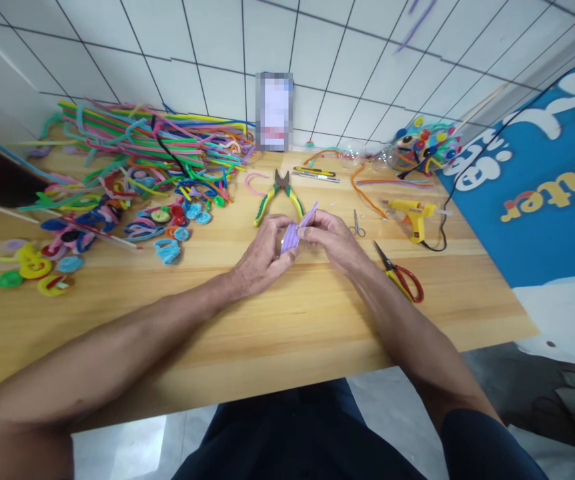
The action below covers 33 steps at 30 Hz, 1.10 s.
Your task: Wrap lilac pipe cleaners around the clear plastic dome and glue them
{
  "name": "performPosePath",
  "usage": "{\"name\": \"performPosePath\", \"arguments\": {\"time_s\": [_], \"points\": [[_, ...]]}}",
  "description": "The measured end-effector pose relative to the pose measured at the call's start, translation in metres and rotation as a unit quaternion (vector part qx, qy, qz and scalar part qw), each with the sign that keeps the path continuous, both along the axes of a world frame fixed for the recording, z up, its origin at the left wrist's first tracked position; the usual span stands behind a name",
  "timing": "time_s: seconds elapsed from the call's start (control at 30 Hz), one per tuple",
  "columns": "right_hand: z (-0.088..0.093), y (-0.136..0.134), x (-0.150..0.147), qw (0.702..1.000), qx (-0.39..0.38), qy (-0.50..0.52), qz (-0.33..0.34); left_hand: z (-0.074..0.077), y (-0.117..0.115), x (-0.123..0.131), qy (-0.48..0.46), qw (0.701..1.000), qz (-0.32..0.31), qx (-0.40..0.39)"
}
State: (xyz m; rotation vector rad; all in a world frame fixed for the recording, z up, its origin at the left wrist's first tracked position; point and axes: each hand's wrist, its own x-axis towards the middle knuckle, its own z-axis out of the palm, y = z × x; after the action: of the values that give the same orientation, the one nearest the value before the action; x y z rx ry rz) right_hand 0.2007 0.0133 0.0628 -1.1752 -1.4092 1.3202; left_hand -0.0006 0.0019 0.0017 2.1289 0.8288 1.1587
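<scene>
1. Both hands meet above the middle of the wooden table (287, 320). The left hand (262, 257) and the right hand (330, 237) share one purple pipe-cleaner piece (291, 237).
2. The left thumb and fingertips are pinched on its lower end. The right fingertips are clamped on its upper end, and a short tip pokes out just past them.
3. I'd call this the shaping stage. The piece looks folded into ridged, side-by-side strands that are being pressed together between the fingers, and no tool is in hand.
4. Any further bend would, I think, call for a firm pinch from one hand while the other turns the free end. The wire core should hold whatever angle it is given.
5. The piece is fuzzy and soft on the outside with stiff wire inside, so it should grip easily.
6. Just beyond the fingertips lie yellow-green-handled pliers (280, 193) with steel jaws. Right beside the right fingers sits a small pair of scissors (357, 227).
7. Further right of the fingers are red-handled scissors (401, 275) and a yellow glue gun (410, 213) with a black cord.
8. Well left of the fingers is a tangled heap of bright pipe cleaners (152, 143), and flat coiled spirals (167, 250) lie nearer.
</scene>
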Motion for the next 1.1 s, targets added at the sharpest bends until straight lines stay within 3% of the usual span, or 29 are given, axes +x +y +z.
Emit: {"name": "performPosePath", "arguments": {"time_s": [0.37, 0.7, 1.1], "points": [[-0.0006, -0.0001, -0.0002, 1.000, -0.008, -0.009, -0.003, 0.0064, -0.0023, -0.0024, 0.031, 0.998, -0.021, -0.052], [0.0006, -0.0007, 0.0008, 1.000, -0.007, -0.002, -0.004, 0.0018, -0.0014, -0.0011, 0.003, 1.000, -0.020, -0.019], [0.0024, -0.0013, 0.0015, 1.000, 0.000, 0.015, 0.022, 0.0041, -0.0034, 0.0000, -0.016, 0.998, -0.016, -0.055]]}}
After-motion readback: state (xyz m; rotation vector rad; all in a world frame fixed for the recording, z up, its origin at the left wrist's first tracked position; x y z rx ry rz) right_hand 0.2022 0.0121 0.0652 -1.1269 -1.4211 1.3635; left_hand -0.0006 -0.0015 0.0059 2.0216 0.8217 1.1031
